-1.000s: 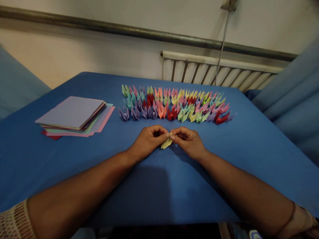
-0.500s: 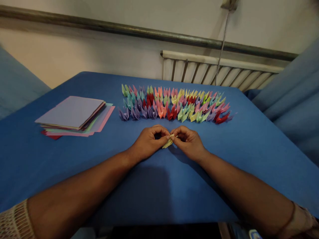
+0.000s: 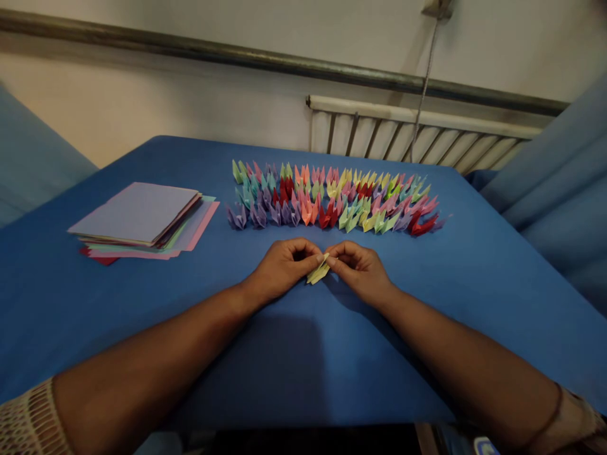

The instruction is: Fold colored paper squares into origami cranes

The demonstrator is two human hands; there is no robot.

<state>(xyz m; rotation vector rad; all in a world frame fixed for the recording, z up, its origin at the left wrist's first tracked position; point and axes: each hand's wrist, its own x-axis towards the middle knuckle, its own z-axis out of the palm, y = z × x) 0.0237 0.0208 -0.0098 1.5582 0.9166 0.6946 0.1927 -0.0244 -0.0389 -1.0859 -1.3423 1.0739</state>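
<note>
A small folded piece of yellow paper (image 3: 317,272) is pinched between my two hands, just above the blue tablecloth. My left hand (image 3: 288,265) grips its upper part between thumb and fingers. From the other side my right hand (image 3: 359,268) pinches the top end, its fingertips almost meeting the left ones. The fingers cover part of the paper. Beyond my hands, several rows of folded paper cranes (image 3: 309,210) in purple, red, pink, yellow, green and teal stand close together.
On the left lies a stack of coloured paper sheets (image 3: 137,212), a lilac one on top. The blue cloth (image 3: 265,373) covers the table. Behind it are a radiator (image 3: 427,117), a pipe (image 3: 237,58) and a hanging cord (image 3: 423,88). Blue curtains (image 3: 564,183) hang at both sides.
The yellow paper has tilted slightly, and more of its lower part shows below the fingers. Both hands keep nearly the same place; the cranes and the sheets are unchanged.
</note>
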